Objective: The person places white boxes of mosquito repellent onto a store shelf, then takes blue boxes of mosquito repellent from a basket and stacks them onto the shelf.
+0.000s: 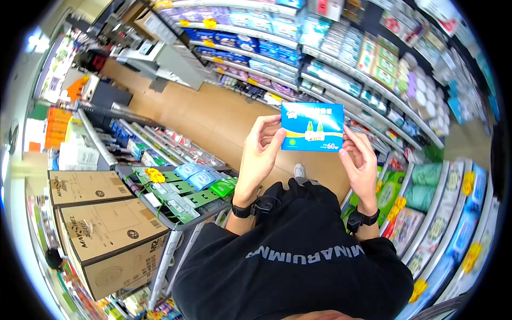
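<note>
A blue box (298,140) with a yellow band, green bottles pictured on it and the number 60 is held up in front of me, its printed face toward the camera. My left hand (262,149) grips its left edge, thumb on the front and fingers behind. On the other side, my right hand (359,160) pinches the lower right edge between thumb and fingers. Glare covers part of the box's upper print. Both wrists carry black bands.
Brown cartons (109,229) stand at the left beside a shelf end with small packets (200,178). Stocked shelves (250,50) run across the far side, and more shelving (442,224) is close at my right. Tan floor (213,106) lies between them.
</note>
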Motion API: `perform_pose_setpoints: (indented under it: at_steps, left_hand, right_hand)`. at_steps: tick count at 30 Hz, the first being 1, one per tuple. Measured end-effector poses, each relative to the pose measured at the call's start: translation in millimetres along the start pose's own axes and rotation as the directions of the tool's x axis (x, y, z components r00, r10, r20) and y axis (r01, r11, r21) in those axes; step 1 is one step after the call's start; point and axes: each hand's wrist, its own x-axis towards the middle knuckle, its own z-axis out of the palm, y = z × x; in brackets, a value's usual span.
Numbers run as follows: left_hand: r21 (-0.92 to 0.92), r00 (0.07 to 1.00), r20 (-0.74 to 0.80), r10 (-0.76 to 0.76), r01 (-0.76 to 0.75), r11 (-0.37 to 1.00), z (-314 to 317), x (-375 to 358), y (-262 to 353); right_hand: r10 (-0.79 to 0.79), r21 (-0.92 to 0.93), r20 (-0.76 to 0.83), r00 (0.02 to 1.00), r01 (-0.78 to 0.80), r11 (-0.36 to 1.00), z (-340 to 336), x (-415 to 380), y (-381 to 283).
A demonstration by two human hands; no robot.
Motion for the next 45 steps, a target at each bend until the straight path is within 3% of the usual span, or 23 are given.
perform_pose_setpoints:
  at_steps: [6, 8, 11, 14, 24, 30, 32, 36, 40, 45]
  left_hand:
    - [-0.063, 0.974, -0.214, -0.072, 0.059, 0.996, -21.2, 19.2, 5.1]
    - [-0.052, 0.943, -0.33, -0.04, 0.024, 0.998, -31.7, 24.3, 7.3]
    - [-0.077, 0.902, -0.431, -0.039, 0.006, 0.997, -50.6, 29.5, 10.4]
    - [-0.045, 0.872, -0.482, -0.087, 0.075, 0.996, -75.5, 38.0, 9.9]
    - [-0.049, 0.759, -0.65, 0.026, -0.076, 0.996, -193.6, 101.5, 15.1]
    - [-0.014, 0.597, -0.798, 0.082, -0.154, 0.988, -284.2, 115.3, 27.8]
    - [0.082, 0.51, -0.844, 0.165, -0.182, 0.98, -312.2, 116.1, 29.9]
    - [0.078, 0.397, -0.911, 0.113, -0.105, 0.991, -355.0, 99.7, 37.1]
    - [0.105, 0.237, -0.962, 0.134, -0.13, 0.986, -382.8, 87.6, 36.4]
    - [0.314, 0.013, -0.95, 0.313, 0.034, 0.949, -404.9, 68.2, 32.5]
  right_hand:
    - [0.041, 0.073, 0.174, 0.984, -0.055, 0.996, 28.9, 70.4, 14.3]
    - [0.039, 0.179, 0.262, 0.964, -0.088, 0.98, 43.4, 91.8, 22.9]
    - [0.029, 0.193, 0.366, 0.93, -0.106, 0.975, 70.4, 124.4, 23.3]
    - [0.023, 0.176, 0.442, 0.897, -0.112, 0.978, 98.0, 155.1, 21.4]
    - [-0.031, 0.213, 0.575, 0.817, -0.113, 0.97, 233.0, 266.7, 13.9]
    - [-0.099, 0.261, 0.697, 0.71, -0.122, 0.958, 348.8, 322.2, -12.0]
    - [-0.128, 0.305, 0.739, 0.662, -0.159, 0.939, 389.0, 333.4, -12.9]
    - [-0.164, 0.331, 0.82, 0.548, -0.22, 0.918, 460.4, 343.5, -15.8]
    - [-0.171, 0.303, 0.888, 0.427, -0.264, 0.916, 513.3, 348.3, -29.9]
    - [-0.255, 0.326, 0.929, 0.268, -0.267, 0.907, 578.1, 344.8, -48.3]
